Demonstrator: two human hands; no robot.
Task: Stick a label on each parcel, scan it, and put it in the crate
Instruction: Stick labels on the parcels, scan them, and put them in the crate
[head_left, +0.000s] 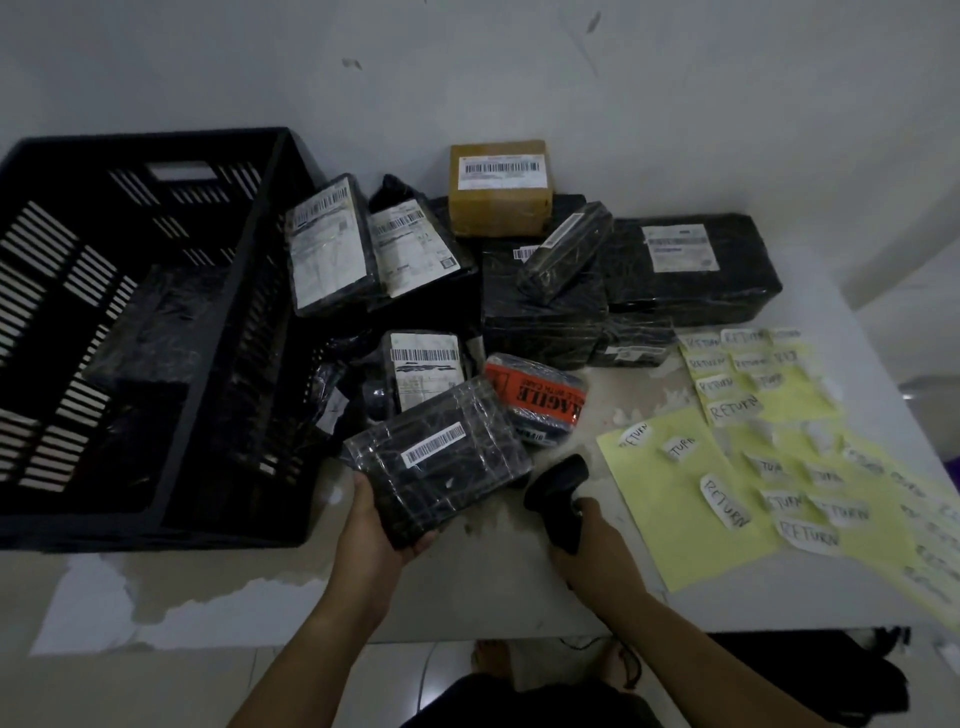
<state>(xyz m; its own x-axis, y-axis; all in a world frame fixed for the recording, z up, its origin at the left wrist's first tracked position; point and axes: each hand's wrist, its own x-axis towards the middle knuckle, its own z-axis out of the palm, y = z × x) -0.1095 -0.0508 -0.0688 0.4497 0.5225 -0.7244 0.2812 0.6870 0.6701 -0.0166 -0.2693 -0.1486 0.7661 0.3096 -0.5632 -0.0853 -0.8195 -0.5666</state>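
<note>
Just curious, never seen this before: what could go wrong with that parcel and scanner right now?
The left hand grips the parcel by one end; its glossy wrap might slip. None of the RETURN labels shows on top, so it may reach the crate unlabelled. Shiny wrap beside the barcode could confuse the scanner.

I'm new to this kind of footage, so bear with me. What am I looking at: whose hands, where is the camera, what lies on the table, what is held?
No machine here: a person works bare-handed, filmed by a camera on their head looking down. The left hand holds a black wrapped parcel; the right hand grips a black scanner. On the table lie more parcels, a brown box and yellow sheets of RETURN labels. A black crate stands at the left.
</note>
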